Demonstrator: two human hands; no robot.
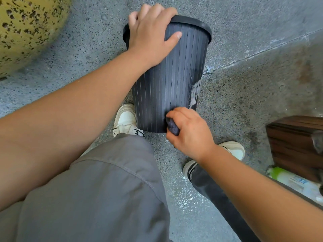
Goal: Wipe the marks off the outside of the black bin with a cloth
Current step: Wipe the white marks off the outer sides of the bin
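**Cloth at the base of the bin, pale mark just beside it**

The black ribbed plastic bin stands on the grey speckled concrete floor, between the person's two white shoes and a little in front of them. It looks tilted, with its rolled rim leaning away from the person and its base near the left shoe. Its long axis therefore runs from the base, close to the feet, up and away to the rim; the opening points away from the camera, so the inside is not visible.

The left hand lies over the near part of the rim, fingers curled over the edge and thumb pressed flat on the ribbed wall, so it holds the bin steady. The right hand is closed around a small dark bunched cloth and presses it against the wall at the bottom edge.

The relation that matters is this: a pale grey smeared mark sits on the right side of the wall, just above and slightly to the right of the cloth. The right hand is clearly the nearer one. I judge that the next stroke should go upward along the ribs (the ribs run along the long axis) toward this mark, while the left hand keeps the grip. The far side of the bin is hidden, so I cannot tell if more marks remain there.
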